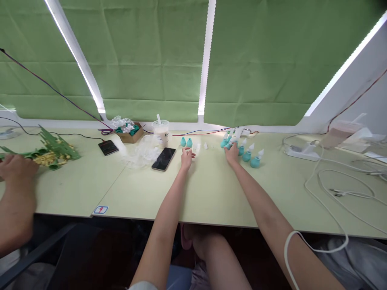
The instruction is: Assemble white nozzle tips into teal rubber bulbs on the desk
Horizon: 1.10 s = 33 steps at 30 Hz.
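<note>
Both my arms stretch far out over the pale green desk (211, 193). My left hand (186, 158) rests on the desk with its fingers curled around a small clear piece, just in front of two small teal bulbs (186, 141). My right hand (232, 154) reaches into a cluster of teal bottles with white nozzles (246, 153), fingers closed on one at the cluster's left end. Small clear caps (202, 146) lie between the two hands.
A black phone (163, 158) lies left of my left hand beside crumpled clear plastic bags (142, 153), a drink cup (161, 131), a cardboard box (130, 135) and a second phone (108, 147). Another person's hand (16, 169) handles green parts (54, 151) far left. White cables (341, 189) sprawl right.
</note>
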Tool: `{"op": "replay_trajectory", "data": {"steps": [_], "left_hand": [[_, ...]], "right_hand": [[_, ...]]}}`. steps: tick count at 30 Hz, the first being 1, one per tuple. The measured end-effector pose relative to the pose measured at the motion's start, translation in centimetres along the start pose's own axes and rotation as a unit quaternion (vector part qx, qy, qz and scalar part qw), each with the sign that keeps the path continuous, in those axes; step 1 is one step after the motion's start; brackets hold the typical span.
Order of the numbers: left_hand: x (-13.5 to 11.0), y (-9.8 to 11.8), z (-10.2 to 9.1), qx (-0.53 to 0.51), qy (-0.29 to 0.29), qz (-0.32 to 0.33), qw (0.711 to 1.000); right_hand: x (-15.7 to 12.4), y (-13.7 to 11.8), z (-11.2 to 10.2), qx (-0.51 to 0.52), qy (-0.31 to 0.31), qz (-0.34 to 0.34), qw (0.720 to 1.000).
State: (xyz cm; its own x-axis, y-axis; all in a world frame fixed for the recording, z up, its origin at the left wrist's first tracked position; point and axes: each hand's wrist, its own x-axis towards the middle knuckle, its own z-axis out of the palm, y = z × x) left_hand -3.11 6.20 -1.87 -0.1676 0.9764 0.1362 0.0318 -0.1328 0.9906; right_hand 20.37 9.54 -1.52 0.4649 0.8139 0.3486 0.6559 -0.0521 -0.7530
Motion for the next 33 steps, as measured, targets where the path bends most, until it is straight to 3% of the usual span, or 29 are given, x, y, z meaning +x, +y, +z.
{"op": "replay_trajectory", "data": {"steps": [11,20,23,28,33], "left_hand": [[0.3,-0.6,0.3,0.017,-0.015,-0.009,1.000],[-0.1,-0.5,0.3,0.023,-0.025,-0.011,0.999],[-0.1,-0.3,0.2,0.024,-0.032,-0.005,0.999],[-0.2,0.0,0.2,0.022,-0.030,-0.016,0.999],[-0.4,0.1,0.2,0.031,-0.035,-0.012,0.999]], "right_hand": [[0.5,0.9,1.5,-0.024,0.017,-0.008,1.000],[-2.0,-0.5,2.2,-0.031,0.108,-0.058,0.992],[-2.2,-0.6,2.4,-0.033,0.092,-0.041,0.994],[-1.2,-0.4,2.3,-0.006,0.099,0.048,0.994],[-1.1,-0.1,2.4,0.006,0.123,0.012,0.992]]}}
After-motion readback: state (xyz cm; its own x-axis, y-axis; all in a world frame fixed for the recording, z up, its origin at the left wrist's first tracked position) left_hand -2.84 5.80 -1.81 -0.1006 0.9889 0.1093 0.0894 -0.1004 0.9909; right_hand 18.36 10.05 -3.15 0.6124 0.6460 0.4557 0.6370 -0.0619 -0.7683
